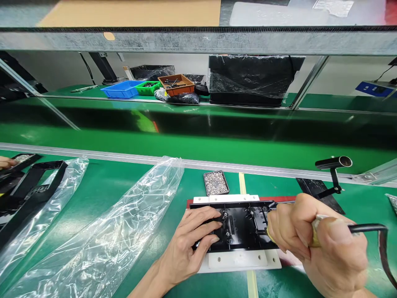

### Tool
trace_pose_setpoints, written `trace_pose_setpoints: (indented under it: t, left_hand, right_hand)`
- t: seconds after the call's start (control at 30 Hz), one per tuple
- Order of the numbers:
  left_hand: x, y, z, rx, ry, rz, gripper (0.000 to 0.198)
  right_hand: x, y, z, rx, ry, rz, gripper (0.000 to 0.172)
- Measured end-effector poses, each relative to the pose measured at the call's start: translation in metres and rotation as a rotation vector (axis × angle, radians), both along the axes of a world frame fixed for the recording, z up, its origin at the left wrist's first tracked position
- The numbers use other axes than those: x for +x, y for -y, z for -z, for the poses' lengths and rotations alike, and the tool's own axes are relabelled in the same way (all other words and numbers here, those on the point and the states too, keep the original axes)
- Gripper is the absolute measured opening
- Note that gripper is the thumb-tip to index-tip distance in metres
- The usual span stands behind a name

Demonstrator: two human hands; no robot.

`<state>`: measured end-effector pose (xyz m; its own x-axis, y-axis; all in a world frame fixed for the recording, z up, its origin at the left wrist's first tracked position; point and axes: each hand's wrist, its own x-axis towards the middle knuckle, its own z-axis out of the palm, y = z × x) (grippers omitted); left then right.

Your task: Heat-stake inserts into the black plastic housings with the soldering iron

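A black plastic housing [240, 227] with raised posts and ribs lies in a white fixture [237, 260] on the green bench. My left hand [198, 236] holds the housing's left end, fingers bent over it and thumb near its front side. At the right end, my right hand [316, 240] is wrapped around a corded electric screwdriver [315, 236]. Only bits of its yellowish body show between my fingers, and its black cord runs off to the right. The tool's tip is hidden. Just behind the fixture sits a small black tray [216, 183] full of tiny screws.
Clear plastic bags [133, 223] spread across the bench's left half, beside black frames [46, 182] and another person's hand [6, 162]. A black metal stand [334, 174] rises behind my right hand. Coloured bins [120, 89] line the back shelf; a metal beam [186, 42] crosses above.
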<state>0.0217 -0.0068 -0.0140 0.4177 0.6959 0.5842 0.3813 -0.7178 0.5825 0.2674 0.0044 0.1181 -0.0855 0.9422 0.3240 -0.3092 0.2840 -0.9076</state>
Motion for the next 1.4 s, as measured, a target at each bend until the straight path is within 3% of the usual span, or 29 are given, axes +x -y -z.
trace_pose_setpoints:
  t: [0.27, 0.5, 0.8, 0.93, 1.4]
  left_hand:
    - [-0.001, -0.001, 0.004, 0.007, -0.006, 0.005, 0.029]
    - [-0.002, -0.001, 0.001, 0.011, -0.013, -0.002, 0.029]
    - [-0.004, -0.003, 0.002, 0.041, -0.03, -0.017, 0.03]
    - [-0.005, -0.003, 0.003, 0.071, -0.041, -0.012, 0.034]
    - [-0.006, -0.001, 0.002, 0.061, -0.083, -0.037, 0.034]
  right_hand:
    - [0.002, 0.001, 0.006, 0.02, -0.005, -0.02, 0.057]
    - [0.019, 0.004, -0.013, 0.025, -0.035, 0.026, 0.059]
    - [0.018, -0.024, -0.022, -0.029, -0.14, 0.116, 0.053]
    - [0.018, -0.039, -0.027, 0.009, -0.118, 0.158, 0.059]
    - [0.03, -0.054, -0.015, -0.019, -0.168, 0.125, 0.058]
